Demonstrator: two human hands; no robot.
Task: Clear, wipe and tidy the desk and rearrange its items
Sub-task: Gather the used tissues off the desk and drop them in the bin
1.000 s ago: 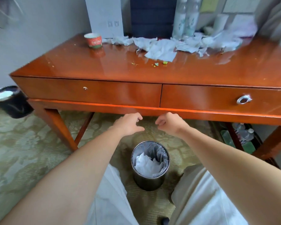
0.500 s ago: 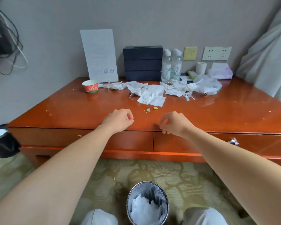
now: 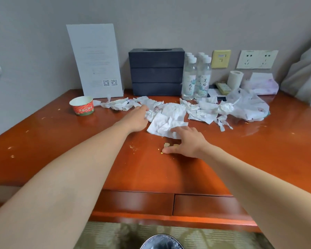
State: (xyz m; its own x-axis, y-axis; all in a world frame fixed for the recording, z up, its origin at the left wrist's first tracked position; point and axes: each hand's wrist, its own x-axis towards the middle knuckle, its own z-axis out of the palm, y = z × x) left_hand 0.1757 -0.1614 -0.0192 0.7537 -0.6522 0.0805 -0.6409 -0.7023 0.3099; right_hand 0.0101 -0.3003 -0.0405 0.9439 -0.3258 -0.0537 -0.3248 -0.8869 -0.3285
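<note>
One view only: head-worn, wide-angle. Sits just off the front edge of the desk point(image 3: 258, 155), close in, facing forward and tilted down. Desk fills mid-frame; wall point(image 3: 169, 18) at 12 o'clock, drawer fronts point(image 3: 136, 202) and bin rim point(image 3: 161, 242) at 6 o'clock.

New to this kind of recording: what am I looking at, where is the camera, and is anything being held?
No machine here: a person works bare-handed, and the only camera sits on their head, looking forward and down, so both arms reach in from below. The left hand touches crumpled paper scraps; whether it grips them is unclear. The right hand lies spread, fingertips on a white tissue sheet, thumb beside crumbs, holding nothing. The desk also bears a paper cup, a printed card, a dark tissue box and water bottles.
</note>
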